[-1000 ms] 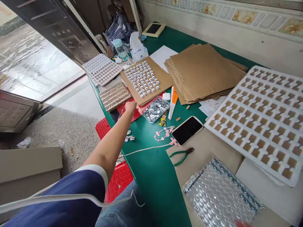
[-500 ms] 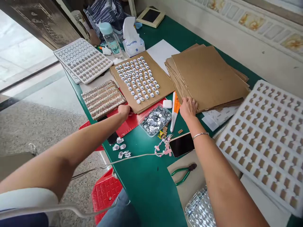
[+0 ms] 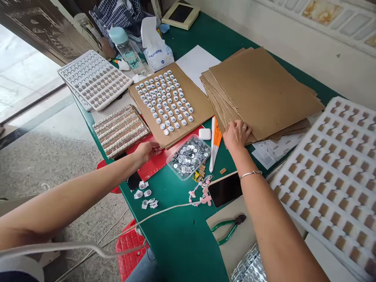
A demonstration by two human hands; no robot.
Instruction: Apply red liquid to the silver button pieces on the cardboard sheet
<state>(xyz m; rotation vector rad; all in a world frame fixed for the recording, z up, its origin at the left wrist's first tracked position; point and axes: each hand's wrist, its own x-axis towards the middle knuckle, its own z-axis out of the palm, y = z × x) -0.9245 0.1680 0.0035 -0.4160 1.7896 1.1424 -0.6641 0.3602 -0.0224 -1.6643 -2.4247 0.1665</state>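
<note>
My left hand is palm-up over a red mat, fingers stretched toward the near corner of a cardboard stack. Rows of small round metal pieces on white backings cover that stack's top sheet. Whether the fingertips touch the cardboard, I cannot tell. My right hand has its fingers curled on the near edge of a second pile of cardboard sheets, which fans out on its left side. Between the hands stands a clear plastic box full of loose metal discs.
White moulded trays lie far left, another white tray at right. Nearer are a phone, green-handled cutters, a beaded strap and a cable crossing the table edge. A bottle and tissue pack stand behind.
My left hand has drawn slightly back from the cardboard corner, turning palm-up with its fingers more extended. The right hand stays on the cardboard pile's edge. The view has shifted a little.
</note>
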